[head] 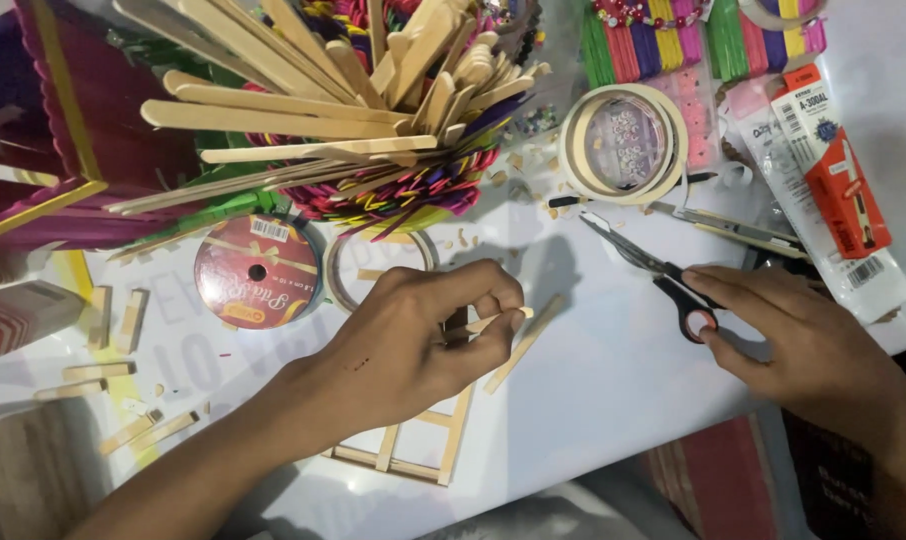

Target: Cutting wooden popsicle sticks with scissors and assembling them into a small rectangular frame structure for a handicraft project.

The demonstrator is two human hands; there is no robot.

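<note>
View from above a white table point(613, 390). The left hand point(413, 335) pinches a short wooden stick point(493, 322) between thumb and fingertips, just above a ladder-like stick frame point(428, 440) lying flat on the table. A longer loose stick point(523, 343) lies just right of the frame, beside the fingers. The right hand point(783, 335) rests on the black-and-red handles of the scissors point(653, 270), fingers closed loosely about them, blades parted, right of the frame. A red ribbon spool point(257, 272) lies left of the frame; a tape roll point(623, 143) and a heap of plain and coloured sticks point(343, 100) lie beyond it.
</note>
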